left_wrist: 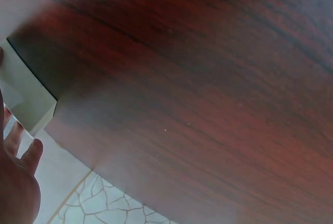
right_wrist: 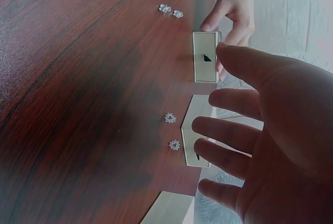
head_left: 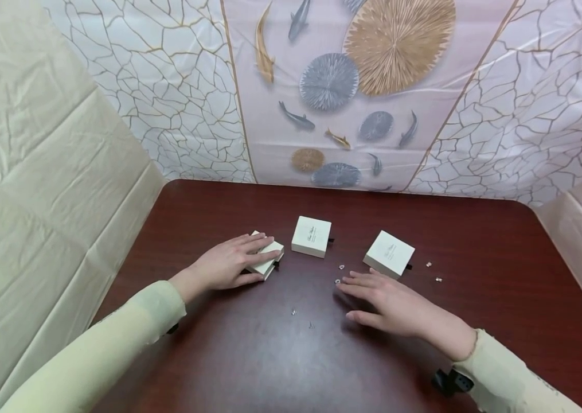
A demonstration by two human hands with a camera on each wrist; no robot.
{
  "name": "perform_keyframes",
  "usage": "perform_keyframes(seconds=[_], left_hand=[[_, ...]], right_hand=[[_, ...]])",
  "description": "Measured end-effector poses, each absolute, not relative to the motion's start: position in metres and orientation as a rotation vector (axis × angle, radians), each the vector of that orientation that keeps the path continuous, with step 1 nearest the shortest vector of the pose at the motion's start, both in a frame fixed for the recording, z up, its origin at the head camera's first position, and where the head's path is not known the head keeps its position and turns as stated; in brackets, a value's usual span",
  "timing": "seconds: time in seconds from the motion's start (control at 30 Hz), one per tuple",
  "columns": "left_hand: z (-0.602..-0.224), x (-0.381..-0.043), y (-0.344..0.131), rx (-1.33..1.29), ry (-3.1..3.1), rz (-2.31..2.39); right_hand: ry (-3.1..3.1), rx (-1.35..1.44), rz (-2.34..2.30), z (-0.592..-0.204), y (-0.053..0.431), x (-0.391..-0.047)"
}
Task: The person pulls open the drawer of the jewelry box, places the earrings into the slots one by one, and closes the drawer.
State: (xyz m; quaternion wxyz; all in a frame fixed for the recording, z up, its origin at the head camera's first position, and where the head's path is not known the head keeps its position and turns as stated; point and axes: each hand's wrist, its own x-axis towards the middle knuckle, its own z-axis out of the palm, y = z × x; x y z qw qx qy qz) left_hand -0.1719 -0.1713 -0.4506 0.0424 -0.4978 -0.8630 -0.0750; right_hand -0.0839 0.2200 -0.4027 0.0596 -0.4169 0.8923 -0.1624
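My left hand [head_left: 231, 261] lies over a small white drawer box [head_left: 273, 247] at the left, fingers across its lid. In the right wrist view, the thumb and fingers hold this box [right_wrist: 203, 70] from opposite sides, and a black pull tab shows on its end. My right hand [head_left: 389, 301] hovers low over the table, fingers spread and holding nothing. Its fingertips are close by a sparkly stud earring [head_left: 337, 281], with a matching earring [head_left: 341, 267] just beyond. Two flower-shaped earrings [right_wrist: 165, 8] lie nearer me, between the hands.
A second white box [head_left: 311, 235] with printed lid stands mid-table. A third white box [head_left: 390, 252] sits turned at the right, just beyond my right hand. Two more small earrings [head_left: 429, 264] lie to its right. Patterned cloth [head_left: 332, 143] hangs behind the dark red wooden table [head_left: 208, 206].
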Motion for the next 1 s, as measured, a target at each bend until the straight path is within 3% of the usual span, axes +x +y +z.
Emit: perform_keyframes(seconds=[0.67, 1.0], left_hand=[[-0.449, -0.161, -0.173, -1.229, -2.748, -0.151], [-0.448, -0.155, -0.18, -1.244, -2.784, -0.085]], right_hand=[[2.692, -1.258, -0.461, -0.401, 0.215, -0.084], [2.666, -1.306, -0.502, -0.397, 0.201, -0.098]])
